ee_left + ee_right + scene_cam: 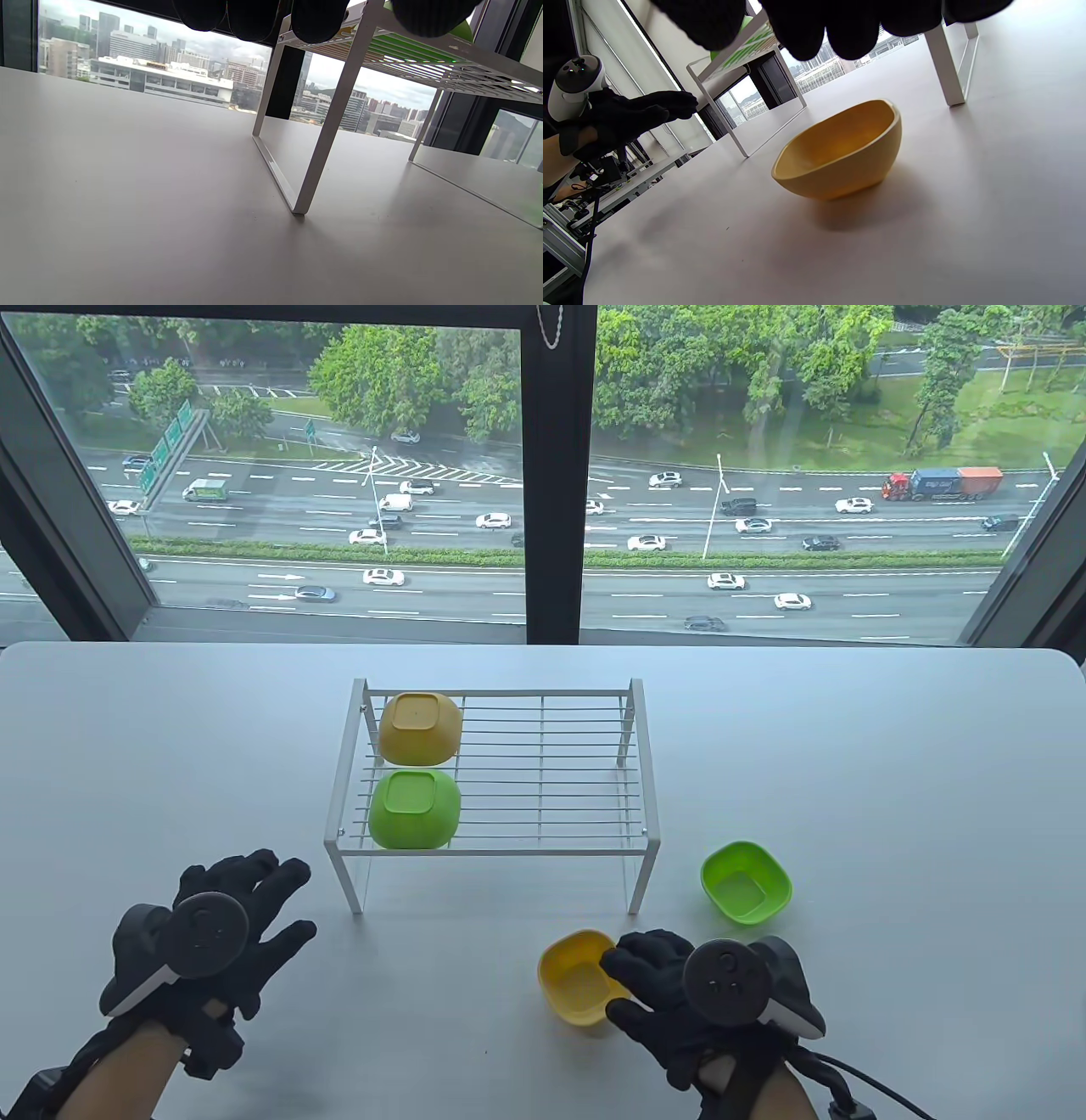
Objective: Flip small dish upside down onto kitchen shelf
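A white wire kitchen shelf (509, 768) stands mid-table. A yellow dish (419, 727) and a green dish (415, 808) lie upside down on its left side. An upright yellow dish (579, 977) sits on the table in front of the shelf, also in the right wrist view (842, 152). My right hand (662, 984) hovers over its right edge, fingers spread above it, not gripping. An upright green dish (746, 882) sits to the right. My left hand (237, 916) is open and empty, left of the shelf's front leg (326, 127).
The white table (891, 780) runs to a large window at the back. The right half of the shelf's wire top (568, 780) holds nothing. A cable (857, 1073) trails from my right wrist.
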A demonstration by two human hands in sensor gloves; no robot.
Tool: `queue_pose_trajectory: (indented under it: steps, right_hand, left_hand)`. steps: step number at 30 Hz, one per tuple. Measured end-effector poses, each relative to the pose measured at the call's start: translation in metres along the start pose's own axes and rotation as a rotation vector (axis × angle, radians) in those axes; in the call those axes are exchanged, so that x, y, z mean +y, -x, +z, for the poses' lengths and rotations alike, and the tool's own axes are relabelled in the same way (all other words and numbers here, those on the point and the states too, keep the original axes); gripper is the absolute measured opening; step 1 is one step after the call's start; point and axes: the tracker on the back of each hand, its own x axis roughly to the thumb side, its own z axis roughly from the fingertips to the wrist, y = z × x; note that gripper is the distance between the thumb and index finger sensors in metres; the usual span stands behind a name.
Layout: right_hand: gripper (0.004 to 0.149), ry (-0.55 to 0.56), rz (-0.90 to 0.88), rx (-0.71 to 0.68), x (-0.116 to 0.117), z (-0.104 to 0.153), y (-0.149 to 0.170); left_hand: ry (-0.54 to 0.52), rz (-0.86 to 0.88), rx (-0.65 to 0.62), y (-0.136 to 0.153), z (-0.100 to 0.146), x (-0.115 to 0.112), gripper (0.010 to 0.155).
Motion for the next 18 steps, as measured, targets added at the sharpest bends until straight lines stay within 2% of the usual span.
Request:
queue_pose_trajectory:
  steps: [8,11,15,18]
  right_hand:
    - [0.071,-0.170,0.271,-0.023,0.027,-0.016,-0.017]
    - [0.069,-0.209,0.362,-0.038,0.037,-0.022,-0.023]
    - [0.063,-0.261,0.409,-0.025,0.047,-0.027,-0.023]
    - [0.058,-0.251,0.395,-0.020,0.049,-0.028,-0.021]
  left_hand:
    - [-0.023,0.051,0.005,0.003,0.001,0.007,0.072]
    - [-0.020,0.049,0.004,0.004,0.001,0.006,0.072]
    - [-0.014,0.052,-0.009,0.002,0.001,0.005,0.072]
    - [-0.014,0.057,-0.018,0.000,0.002,0.005,0.073]
